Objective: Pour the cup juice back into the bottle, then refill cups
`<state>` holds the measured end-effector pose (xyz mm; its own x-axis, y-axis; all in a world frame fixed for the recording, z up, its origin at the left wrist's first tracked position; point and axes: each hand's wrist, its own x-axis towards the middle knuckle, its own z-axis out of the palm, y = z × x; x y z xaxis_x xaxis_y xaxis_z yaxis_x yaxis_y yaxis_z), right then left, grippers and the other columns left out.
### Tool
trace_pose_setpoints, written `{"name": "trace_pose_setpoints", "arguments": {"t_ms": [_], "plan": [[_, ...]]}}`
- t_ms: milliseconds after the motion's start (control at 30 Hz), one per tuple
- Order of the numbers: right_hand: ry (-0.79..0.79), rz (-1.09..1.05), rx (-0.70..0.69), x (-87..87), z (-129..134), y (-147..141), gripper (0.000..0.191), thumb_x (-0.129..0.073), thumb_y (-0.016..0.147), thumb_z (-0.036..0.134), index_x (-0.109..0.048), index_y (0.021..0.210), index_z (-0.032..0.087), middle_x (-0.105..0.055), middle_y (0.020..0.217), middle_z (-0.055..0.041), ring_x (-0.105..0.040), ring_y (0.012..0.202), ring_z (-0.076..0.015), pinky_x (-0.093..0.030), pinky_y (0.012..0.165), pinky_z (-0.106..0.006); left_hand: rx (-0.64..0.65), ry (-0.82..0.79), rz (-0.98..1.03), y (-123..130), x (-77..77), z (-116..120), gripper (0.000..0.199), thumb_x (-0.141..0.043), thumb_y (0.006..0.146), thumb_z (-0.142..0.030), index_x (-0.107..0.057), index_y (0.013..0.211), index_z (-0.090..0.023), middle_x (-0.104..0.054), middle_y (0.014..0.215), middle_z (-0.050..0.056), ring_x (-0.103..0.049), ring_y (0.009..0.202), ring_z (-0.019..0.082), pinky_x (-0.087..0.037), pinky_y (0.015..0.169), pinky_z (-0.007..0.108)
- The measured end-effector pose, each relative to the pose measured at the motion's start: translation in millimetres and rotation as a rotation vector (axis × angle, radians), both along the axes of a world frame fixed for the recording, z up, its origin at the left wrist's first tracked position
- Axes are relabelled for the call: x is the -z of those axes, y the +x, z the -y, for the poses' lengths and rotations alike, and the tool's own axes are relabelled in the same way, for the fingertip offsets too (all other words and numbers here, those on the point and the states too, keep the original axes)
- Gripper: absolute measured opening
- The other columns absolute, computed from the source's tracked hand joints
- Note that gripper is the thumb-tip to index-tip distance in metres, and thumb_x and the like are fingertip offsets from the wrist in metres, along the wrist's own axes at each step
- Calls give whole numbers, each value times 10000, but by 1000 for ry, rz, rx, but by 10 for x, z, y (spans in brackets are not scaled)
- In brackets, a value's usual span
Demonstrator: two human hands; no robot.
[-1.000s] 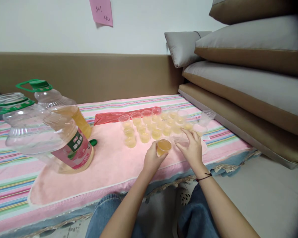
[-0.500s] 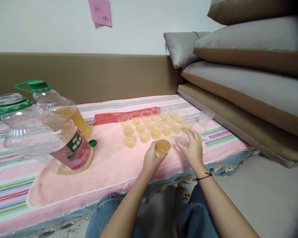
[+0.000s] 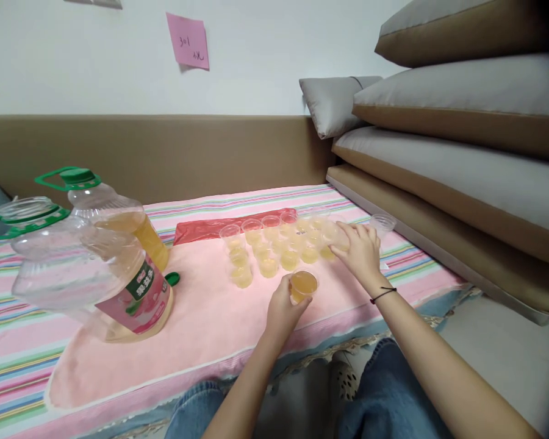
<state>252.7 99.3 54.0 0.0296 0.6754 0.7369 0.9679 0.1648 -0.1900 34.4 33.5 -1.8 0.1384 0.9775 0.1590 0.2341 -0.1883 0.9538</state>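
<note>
My left hand (image 3: pixel 286 305) is wrapped round a small clear plastic cup (image 3: pixel 304 285) of amber juice, close to the front of the pink cloth. My right hand (image 3: pixel 359 249) reaches to the right end of the rows, its thumb and fingers closed about a clear plastic cup (image 3: pixel 335 234); whether liquid is in that one, I cannot tell. Several cups of pale yellow juice (image 3: pixel 268 266) stand in close rows left of it. Just behind my right hand is a stack of clear cups (image 3: pixel 383 223), partly covered by the fingers.
On the left, an uncapped juice bottle (image 3: pixel 135 299) with a pink label stands before a capped one (image 3: pixel 150 238). A green cap (image 3: pixel 172 278) lies beside them. A red plastic bag (image 3: pixel 201 229) is behind the cups. Stacked cushions (image 3: pixel 439 164) rise at the right.
My right hand has moved away from the left hand, back and to the right, to the end of the cup rows. My left hand still holds its juice cup. The view has tilted up slightly.
</note>
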Motion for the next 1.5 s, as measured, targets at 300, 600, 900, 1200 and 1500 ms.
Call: {"name": "trace_pose_setpoints", "arguments": {"t_ms": [300,600,900,1200,1500], "plan": [[-23,308,-134,-135,-332,-10,489,-643,771,180,-623,1257,235,-618,1168,-134,-417,1151,-360,-360,945,-555,11,-38,12,-21,-46,16,438,-701,709,-168,-515,1102,-222,-665,1164,81,-639,1095,248,-480,963,406],[-23,495,-262,-281,-411,-119,517,-509,789,-1,-656,1211,260,-653,1227,-108,-425,1250,-335,-294,1056,-613,12,-40,25,-15,-40,31,434,-681,719,-154,-518,1111,-244,-662,1167,63,-629,1106,245,-482,966,395],[6,672,-408,-437,-431,-155,395,-476,905,43,-665,1164,273,-655,1273,-84,-451,1282,-296,-340,1057,-612,26,-23,36,-26,-37,42,445,-675,727,-157,-513,1135,-233,-649,1194,75,-620,1123,248,-474,985,405],[65,670,-392,-364,-329,2,405,-511,870,26,-663,1170,252,-656,1263,-91,-415,1299,-292,-299,1086,-577,42,-16,42,-36,-13,42,462,-678,737,-166,-504,1161,-227,-641,1217,71,-620,1129,239,-465,997,400],[88,737,-286,-379,-222,137,438,-567,818,17,-667,1181,240,-660,1249,-90,-419,1264,-304,-275,1095,-534,40,-3,46,-32,10,34,459,-676,742,-174,-510,1169,-211,-643,1214,94,-612,1144,257,-460,1006,421]]}}
